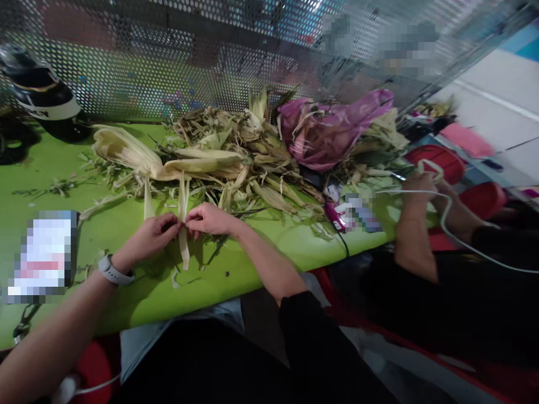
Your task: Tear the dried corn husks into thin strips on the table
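Observation:
My left hand (154,234) and my right hand (209,220) meet over the green table (126,224), both pinched on a pale strip of corn husk (183,224) that runs up from between my fingers and hangs down below them. A second husk strip (147,202) stands just left of it. A white watch sits on my left wrist (111,270). A large folded husk (138,154) lies beyond my hands.
A heap of dry corn husks (240,157) covers the table's middle, with a purple plastic bag (328,132) behind it. A perforated metal screen (168,62) backs the table. Another person's hands (421,188) work at the right near red containers (442,160) and a white cable (455,235).

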Tool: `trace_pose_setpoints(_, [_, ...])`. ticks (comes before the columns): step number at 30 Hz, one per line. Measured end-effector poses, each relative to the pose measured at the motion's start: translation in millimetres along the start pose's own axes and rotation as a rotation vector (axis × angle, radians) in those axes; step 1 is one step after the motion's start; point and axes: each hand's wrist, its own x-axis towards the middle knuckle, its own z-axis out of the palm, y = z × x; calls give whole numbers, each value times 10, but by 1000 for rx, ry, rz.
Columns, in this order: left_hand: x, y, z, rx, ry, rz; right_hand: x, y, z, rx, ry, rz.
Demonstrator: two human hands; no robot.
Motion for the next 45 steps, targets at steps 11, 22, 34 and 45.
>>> trace_pose_setpoints(11, [-5, 15, 21, 78, -42, 45, -16, 47, -30, -27, -66, -62])
trace_pose_setpoints(22, [-17, 51, 51, 127, 54, 63, -101, -94, 78, -585, 239, -218])
trace_pose_setpoints(34, [-54, 153, -112, 123, -24, 29, -84, -58, 26, -398, 202, -141])
trace_pose_setpoints(45, [-98, -82, -568, 499, 102, -440, 9, 36, -34, -497, 172, 76])
